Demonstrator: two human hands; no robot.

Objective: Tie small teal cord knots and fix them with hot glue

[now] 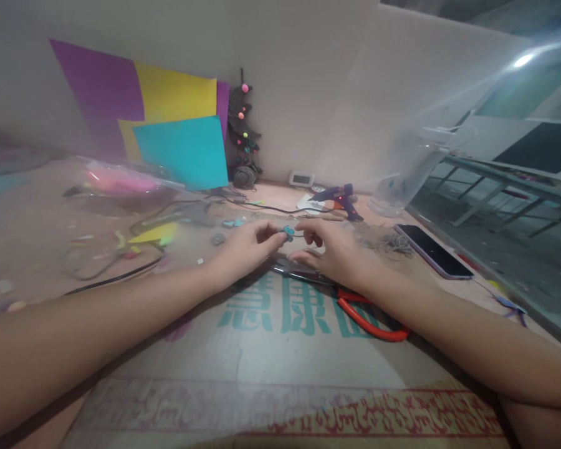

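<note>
My left hand (252,246) is closed in a pinch, thumb and fingertips gripping a small teal flower-like piece (288,232) above the table. From that piece a short thin strand reaches toward my right hand (334,249). My right thumb and index finger are apart, with the other fingers curled; whether they touch the strand I cannot make out. Below my right wrist lie scissors (371,324) with red handles, blades pointing left under my hands. Small teal scraps (232,223) and a little grey coil (217,239) rest behind my left hand.
A glue gun (341,201) with a red light lies at the back, near a small white display (302,179). Coloured sheets (182,153) and a decorated dark branch (243,131) lean on the wall. At right are grey string (395,244), a phone (432,251) and a clear plastic jug (397,181).
</note>
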